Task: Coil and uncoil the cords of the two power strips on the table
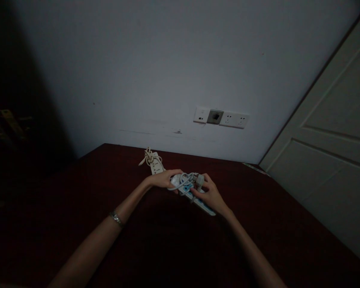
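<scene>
Both my hands meet over a dark red table, holding a white power strip with blue markings and its coiled white cord. My left hand grips the strip's far end, fingers curled around it. My right hand is closed on the strip's middle, thumb and fingers by the grey plug at the cord's end. A second, cream power strip with its cord tied in a knot lies on the table just behind my left hand.
The table stands against a pale wall with a row of wall sockets above its back edge. A white panelled door stands at the right. Dark furniture fills the far left.
</scene>
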Demonstrator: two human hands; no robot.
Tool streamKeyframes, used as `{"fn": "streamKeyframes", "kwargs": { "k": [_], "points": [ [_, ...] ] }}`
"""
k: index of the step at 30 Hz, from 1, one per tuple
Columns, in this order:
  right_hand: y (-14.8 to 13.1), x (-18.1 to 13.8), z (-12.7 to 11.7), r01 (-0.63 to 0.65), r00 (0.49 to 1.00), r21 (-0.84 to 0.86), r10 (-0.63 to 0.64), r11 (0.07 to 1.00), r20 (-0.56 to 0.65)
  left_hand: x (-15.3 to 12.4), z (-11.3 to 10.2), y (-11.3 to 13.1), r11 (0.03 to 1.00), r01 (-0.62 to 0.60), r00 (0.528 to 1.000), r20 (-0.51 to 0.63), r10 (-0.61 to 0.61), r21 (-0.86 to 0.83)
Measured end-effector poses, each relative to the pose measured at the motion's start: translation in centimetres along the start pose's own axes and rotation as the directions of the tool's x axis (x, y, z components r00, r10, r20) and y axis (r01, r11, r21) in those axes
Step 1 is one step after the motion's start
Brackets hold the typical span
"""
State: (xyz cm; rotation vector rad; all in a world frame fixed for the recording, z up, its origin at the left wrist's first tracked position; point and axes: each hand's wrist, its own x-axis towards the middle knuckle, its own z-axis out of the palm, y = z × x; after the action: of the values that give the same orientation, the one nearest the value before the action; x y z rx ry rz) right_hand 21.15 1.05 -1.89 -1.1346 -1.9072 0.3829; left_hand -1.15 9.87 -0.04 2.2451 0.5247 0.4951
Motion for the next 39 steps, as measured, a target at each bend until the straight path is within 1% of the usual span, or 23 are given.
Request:
{"fn": "streamKeyframes", "kwargs": {
  "k": [2,4,8,11,12,14,16,18,20,22,24,25,26,27,28,29,30,31,33,34,35,36,39],
  "points": [
    [0.9,0.2,0.9,-0.038,0.999,0.028,0.038,0.999,-0.015,0.3,0.0,-0.7,0.995,-0.016,0.999,-0.040,0.020,0.098],
    [1.6,0.3,1.8,-0.075,0.996,0.052,0.077,0.996,-0.038,0.5,-0.2,-1.1,0.980,0.002,0.997,-0.077,0.014,0.200],
    [1.8,0.1,2.9,-0.125,0.985,0.064,0.132,0.990,-0.113,0.6,-0.4,-1.0,0.918,0.153,0.979,-0.185,-0.089,0.367],
    [1.6,-0.1,3.1,-0.142,0.978,0.064,0.150,0.988,-0.142,0.7,-0.3,-0.7,0.897,0.205,0.970,-0.205,-0.132,0.391],
    [1.6,-0.1,3.2,-0.143,0.978,0.069,0.151,0.987,-0.141,0.7,-0.2,-0.7,0.909,0.206,0.970,-0.197,-0.142,0.361],
    [1.4,-0.3,3.2,-0.141,0.980,0.088,0.152,0.986,-0.127,0.8,-0.2,-0.8,0.946,0.211,0.973,-0.144,-0.179,0.246],
    [1.2,-0.5,3.3,-0.141,0.982,0.110,0.153,0.984,-0.112,0.7,-0.3,-1.2,0.974,0.214,0.976,-0.046,-0.211,0.080],
    [1.0,-0.6,3.5,-0.136,0.983,0.119,0.149,0.983,-0.109,0.5,-0.5,-1.8,0.972,0.206,0.978,0.043,-0.202,-0.114],
    [0.9,-0.7,3.9,-0.111,0.986,0.116,0.124,0.987,-0.110,-0.1,-0.9,-2.4,0.922,0.208,0.978,0.097,-0.186,-0.327],
    [0.9,-0.8,4.2,-0.084,0.989,0.108,0.096,0.991,-0.112,-0.9,-1.4,-2.8,0.825,0.254,0.967,0.162,-0.199,-0.504],
    [1.0,-0.8,4.5,-0.084,0.990,0.085,0.093,0.993,-0.107,-1.3,-1.8,-3.0,0.756,0.319,0.947,0.210,-0.241,-0.571],
    [1.0,-0.9,4.6,-0.098,0.989,0.066,0.104,0.993,-0.105,-1.3,-1.9,-3.1,0.757,0.338,0.941,0.199,-0.273,-0.559],
    [1.0,-1.0,4.7,-0.118,0.987,0.043,0.122,0.992,-0.104,-1.1,-2.1,-3.0,0.785,0.343,0.938,0.149,-0.312,-0.515],
    [1.0,-1.0,4.8,-0.140,0.984,0.017,0.141,0.990,-0.107,-0.8,-2.1,-2.9,0.837,0.335,0.935,0.041,-0.353,-0.433],
    [0.9,-1.1,4.8,-0.162,0.980,-0.007,0.160,0.987,-0.115,-0.4,-2.1,-2.7,0.889,0.325,0.920,-0.108,-0.376,-0.322],
    [0.8,-1.2,4.8,-0.181,0.976,-0.032,0.176,0.983,-0.125,0.1,-2.1,-2.3,0.925,0.321,0.890,-0.269,-0.367,-0.201],
    [0.7,-1.2,4.8,-0.197,0.973,-0.057,0.188,0.979,-0.136,0.6,-1.9,-1.8,0.942,0.326,0.842,-0.430,-0.326,-0.077],
    [0.6,-1.3,4.9,-0.211,0.970,-0.085,0.197,0.974,-0.145,1.0,-1.7,-1.2,0.942,0.336,0.790,-0.550,-0.273,0.015],
    [0.5,-1.4,4.8,-0.239,0.964,-0.149,0.215,0.960,-0.159,1.5,-1.0,0.3,0.919,0.358,0.695,-0.704,-0.146,0.163],
    [0.6,-1.4,4.8,-0.256,0.959,-0.183,0.227,0.949,-0.168,1.6,-0.4,1.1,0.901,0.369,0.667,-0.740,-0.085,0.229],
    [0.6,-1.4,4.8,-0.275,0.955,-0.214,0.239,0.937,-0.177,1.6,0.2,1.9,0.879,0.381,0.656,-0.754,-0.039,0.285],
    [0.6,-1.5,4.7,-0.293,0.950,-0.239,0.252,0.926,-0.185,1.6,0.9,2.5,0.864,0.390,0.667,-0.745,-0.025,0.320],
    [0.8,-1.5,4.4,-0.345,0.934,-0.278,0.299,0.896,-0.195,1.3,3.3,3.4,0.828,0.429,0.758,-0.643,-0.113,0.360]
  ]
}}
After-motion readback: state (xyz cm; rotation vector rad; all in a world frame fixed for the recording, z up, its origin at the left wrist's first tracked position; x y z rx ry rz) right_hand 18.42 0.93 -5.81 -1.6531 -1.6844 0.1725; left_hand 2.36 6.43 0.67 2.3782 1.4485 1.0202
